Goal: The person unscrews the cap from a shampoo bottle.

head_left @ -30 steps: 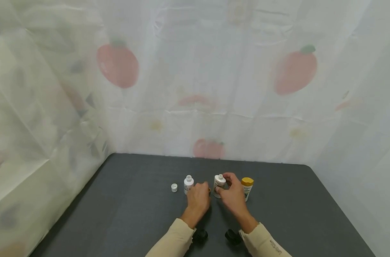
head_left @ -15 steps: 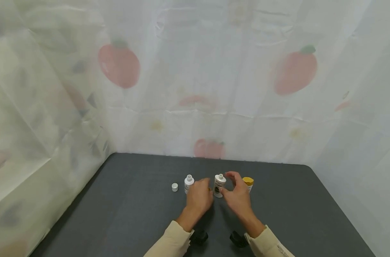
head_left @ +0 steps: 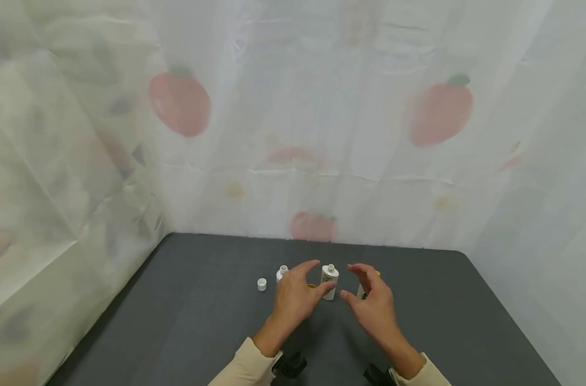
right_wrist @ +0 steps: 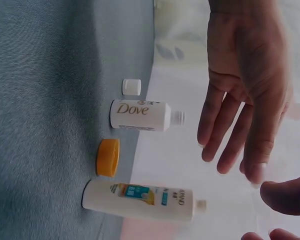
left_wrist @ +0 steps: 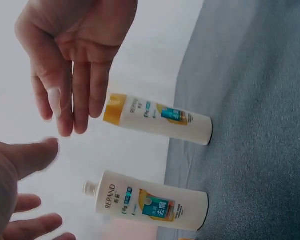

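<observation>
A white REPAND shampoo bottle [head_left: 329,277], its neck bare, stands upright on the dark table between my hands. My left hand [head_left: 294,297] is spread on its left, and its thumb overlaps the bottle in the head view. To the right, my right hand [head_left: 373,304] has its thumb and fingers apart, with nothing between them. Behind that hand a second shampoo bottle [left_wrist: 160,119] wears its yellow cap [left_wrist: 115,109]. An uncapped Dove bottle [right_wrist: 140,115] stands left of the open shampoo bottle, partly hidden by my left hand in the head view. Between these two lies an orange-yellow cap [right_wrist: 108,157].
A small white cap [head_left: 261,284] lies left of the Dove bottle. The dark table [head_left: 206,305] ends at a pale curtain [head_left: 293,118] printed with red fruit, which hangs behind and along the left side.
My right hand has let go of the open shampoo bottle and drawn back to the right. My left hand has turned and spread its thumb and fingers. The bottle stays standing.
</observation>
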Demonstrator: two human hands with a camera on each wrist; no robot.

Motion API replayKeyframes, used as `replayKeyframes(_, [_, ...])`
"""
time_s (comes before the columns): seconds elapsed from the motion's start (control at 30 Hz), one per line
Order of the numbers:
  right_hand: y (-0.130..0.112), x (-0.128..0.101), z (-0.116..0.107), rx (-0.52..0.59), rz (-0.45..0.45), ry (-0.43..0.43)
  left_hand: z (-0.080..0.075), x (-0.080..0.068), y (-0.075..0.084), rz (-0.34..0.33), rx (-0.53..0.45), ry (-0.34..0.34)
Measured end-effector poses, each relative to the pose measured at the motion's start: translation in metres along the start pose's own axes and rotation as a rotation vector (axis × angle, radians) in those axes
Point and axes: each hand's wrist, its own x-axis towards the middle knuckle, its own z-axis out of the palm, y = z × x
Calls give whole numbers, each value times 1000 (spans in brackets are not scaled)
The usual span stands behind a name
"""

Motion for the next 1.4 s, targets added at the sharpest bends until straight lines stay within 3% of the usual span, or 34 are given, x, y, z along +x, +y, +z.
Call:
replayKeyframes(0.3, [1,-6,-19,-2,-25,-8,-7,-1,6,-21,-127,-85])
replayKeyframes(0.47, [3,-8,-28,-11,-31,-11,-10,0,8,5,-190,-139])
replayKeyframes(0.6, [4,-8,-33,-26,-41,-16,-9,0,10,45,-231,-140])
replayKeyframes(0.77, [11,-12,-40,-62,-29,11,-1,-1,14,95,-291,-167])
replayKeyframes(1.1, [31,-10,-53,-125,9,55,19,-2,28,148,-324,-316])
replayKeyframes(1.4, [49,-2,-53,-133,152,-31,45,1,38,186,-277,-314])
